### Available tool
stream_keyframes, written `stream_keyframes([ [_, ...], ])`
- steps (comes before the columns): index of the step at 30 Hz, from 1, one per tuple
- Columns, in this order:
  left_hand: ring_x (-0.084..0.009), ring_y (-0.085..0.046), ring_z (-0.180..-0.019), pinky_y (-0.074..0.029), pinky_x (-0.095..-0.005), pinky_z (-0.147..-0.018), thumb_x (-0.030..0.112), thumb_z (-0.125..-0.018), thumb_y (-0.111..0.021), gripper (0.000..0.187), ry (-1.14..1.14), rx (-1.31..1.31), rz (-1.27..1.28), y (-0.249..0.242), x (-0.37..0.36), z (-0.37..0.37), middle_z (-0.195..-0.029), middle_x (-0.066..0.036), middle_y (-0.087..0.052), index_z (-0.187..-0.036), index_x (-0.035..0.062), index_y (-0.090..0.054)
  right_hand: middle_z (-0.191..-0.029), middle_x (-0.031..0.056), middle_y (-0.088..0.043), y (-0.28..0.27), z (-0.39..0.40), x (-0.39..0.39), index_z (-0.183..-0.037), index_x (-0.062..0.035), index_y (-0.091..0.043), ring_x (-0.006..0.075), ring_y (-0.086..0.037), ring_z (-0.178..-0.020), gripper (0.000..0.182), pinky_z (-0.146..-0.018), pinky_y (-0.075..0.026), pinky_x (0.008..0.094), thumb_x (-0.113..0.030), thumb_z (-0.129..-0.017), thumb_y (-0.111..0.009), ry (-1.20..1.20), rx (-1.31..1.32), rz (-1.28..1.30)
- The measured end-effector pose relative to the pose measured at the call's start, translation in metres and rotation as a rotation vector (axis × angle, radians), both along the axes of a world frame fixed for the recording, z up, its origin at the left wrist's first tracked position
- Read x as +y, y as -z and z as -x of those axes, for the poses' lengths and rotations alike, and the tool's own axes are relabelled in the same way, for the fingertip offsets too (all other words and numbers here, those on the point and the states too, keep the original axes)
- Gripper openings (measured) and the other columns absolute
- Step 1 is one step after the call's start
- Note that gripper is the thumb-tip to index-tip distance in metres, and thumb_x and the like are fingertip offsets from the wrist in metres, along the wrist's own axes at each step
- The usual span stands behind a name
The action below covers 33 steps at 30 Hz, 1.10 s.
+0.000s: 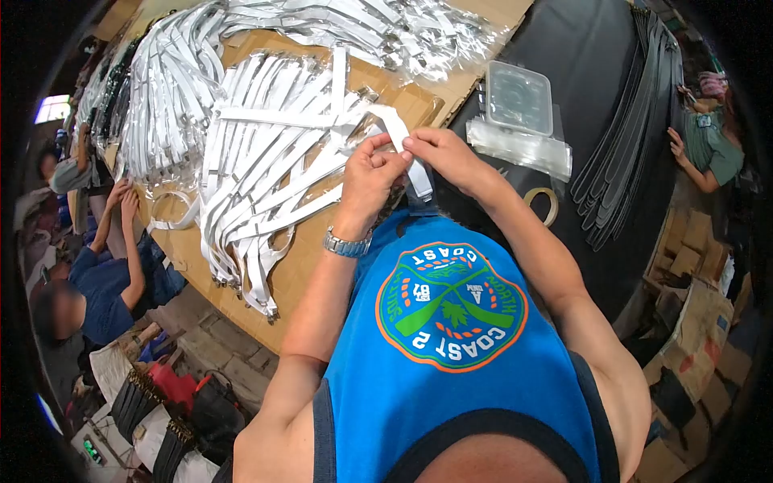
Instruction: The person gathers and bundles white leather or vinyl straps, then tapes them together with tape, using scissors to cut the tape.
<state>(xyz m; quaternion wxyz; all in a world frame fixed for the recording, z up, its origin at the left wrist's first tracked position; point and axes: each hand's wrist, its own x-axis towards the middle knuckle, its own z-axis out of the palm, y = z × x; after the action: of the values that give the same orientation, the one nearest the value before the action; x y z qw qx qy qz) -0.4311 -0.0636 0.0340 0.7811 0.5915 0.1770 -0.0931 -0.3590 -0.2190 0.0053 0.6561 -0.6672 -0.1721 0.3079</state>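
A white strap (393, 122) is pinched between the fingers of both my hands, close to my chest. My left hand (370, 175), below a metal wristwatch, is closed with its thumb and fingertips together on the strap. Meeting it from the right, my right hand (439, 153) grips the same strap between thumb and forefinger. The strap's lower end (420, 183) hangs under my hands and looks to be in clear plastic. Just left of my hands lies a fanned pile of white straps (270, 153) with small metal ends.
More bagged white straps (173, 97) cover the cardboard (233, 278). On the black surface lie a clear plastic box (519, 98), clear bags (523, 149), a tape roll (540, 207) and long black straps (616, 153). Co-workers stand at left and right.
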Motion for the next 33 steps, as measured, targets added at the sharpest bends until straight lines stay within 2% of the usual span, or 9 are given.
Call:
stream_keyframes([
  [4,-0.0075,-0.060,-0.073,-0.047,-0.0214,-0.063,0.007,-0.086,-0.072,0.050,-0.012,-0.017,0.005,-0.003,-0.001,0.004,-0.086,-0.005,-0.069,-0.127,-0.0036,-0.044,-0.078,-0.0034,-0.058,0.006,-0.008,-0.007,-0.090,-0.0088,-0.064,0.0064,-0.051,-0.067,0.037,-0.058,-0.040,0.0220,-0.042,-0.098,-0.049,0.097,0.308,-0.006],
  [7,-0.0073,-0.060,-0.071,-0.047,-0.0210,-0.063,0.008,-0.086,-0.072,0.051,0.023,0.035,0.021,0.000,-0.003,0.010,-0.086,-0.005,-0.070,-0.127,-0.0038,-0.044,-0.080,-0.0032,-0.059,0.016,-0.027,0.003,-0.091,-0.0104,-0.063,0.0059,-0.052,-0.068,0.035,-0.059,-0.040,0.0216,-0.043,-0.097,-0.051,0.135,0.401,-0.066],
  [10,-0.0068,-0.060,-0.070,-0.046,-0.0205,-0.062,0.010,-0.086,-0.072,0.048,0.038,0.037,0.027,0.007,-0.009,0.018,-0.085,-0.005,-0.069,-0.125,-0.0037,-0.046,-0.078,-0.0023,-0.060,0.015,-0.027,0.016,-0.103,-0.0085,-0.059,0.0056,-0.052,-0.064,0.026,-0.056,-0.039,0.0211,-0.031,-0.090,-0.065,0.106,0.359,-0.031],
  [12,-0.0071,-0.061,-0.070,-0.047,-0.0207,-0.060,0.009,-0.086,-0.072,0.043,0.041,0.012,0.068,0.011,-0.009,0.022,-0.084,-0.006,-0.069,-0.120,-0.0039,-0.049,-0.075,-0.0013,-0.059,0.012,-0.025,0.021,-0.112,-0.0070,-0.054,0.0056,-0.050,-0.059,0.035,-0.052,-0.038,0.0215,-0.020,-0.085,-0.071,0.085,0.380,-0.077],
  [15,-0.0072,-0.062,-0.070,-0.048,-0.0204,-0.061,0.012,-0.087,-0.072,0.042,0.003,0.069,0.109,0.013,-0.010,0.028,-0.085,-0.006,-0.069,-0.120,-0.0019,-0.050,-0.082,0.0023,-0.061,0.005,-0.020,0.014,-0.115,-0.0043,-0.050,0.0072,-0.053,-0.068,0.042,-0.058,-0.041,0.0223,-0.015,-0.081,-0.073,0.065,0.355,-0.055],
  [22,-0.0054,-0.061,-0.068,-0.051,-0.0196,-0.063,0.018,-0.087,-0.073,0.029,-0.134,0.151,0.177,0.007,-0.002,0.026,-0.084,-0.001,-0.067,-0.108,0.0050,-0.057,-0.085,0.0009,-0.060,-0.003,0.009,-0.001,-0.121,-0.0018,-0.048,0.0073,-0.054,-0.076,0.039,-0.068,-0.044,0.0233,-0.014,-0.089,-0.067,0.030,0.117,-0.122],
  [25,-0.0072,-0.061,-0.074,-0.054,-0.0225,-0.067,0.016,-0.089,-0.070,0.023,-0.134,0.141,0.193,0.004,0.001,0.025,-0.089,0.000,-0.065,-0.105,0.0065,-0.056,-0.086,-0.0002,-0.059,0.003,0.024,-0.007,-0.120,-0.0023,-0.050,0.0068,-0.053,-0.076,0.036,-0.069,-0.043,0.0229,-0.017,-0.090,-0.066,0.134,0.165,-0.179],
  [28,-0.0068,-0.061,-0.074,-0.052,-0.0233,-0.068,0.023,-0.092,-0.067,0.021,-0.090,0.087,0.147,0.010,0.003,0.025,-0.088,0.000,-0.064,-0.103,0.0091,-0.056,-0.084,-0.0010,-0.059,0.007,0.031,-0.016,-0.110,-0.0026,-0.057,0.0066,-0.052,-0.075,0.027,-0.068,-0.044,0.0236,-0.019,-0.091,-0.066,0.087,0.148,-0.084],
  [33,-0.0081,-0.060,-0.071,-0.047,-0.0239,-0.063,0.043,-0.095,-0.058,0.030,-0.163,0.226,0.334,0.005,0.006,0.017,-0.084,0.001,-0.063,-0.100,0.0132,-0.058,-0.080,-0.0024,-0.058,-0.004,0.033,-0.022,-0.095,-0.0032,-0.062,0.0057,-0.051,-0.074,0.018,-0.065,-0.043,0.0225,-0.019,-0.090,-0.067,-0.019,0.100,0.033],
])
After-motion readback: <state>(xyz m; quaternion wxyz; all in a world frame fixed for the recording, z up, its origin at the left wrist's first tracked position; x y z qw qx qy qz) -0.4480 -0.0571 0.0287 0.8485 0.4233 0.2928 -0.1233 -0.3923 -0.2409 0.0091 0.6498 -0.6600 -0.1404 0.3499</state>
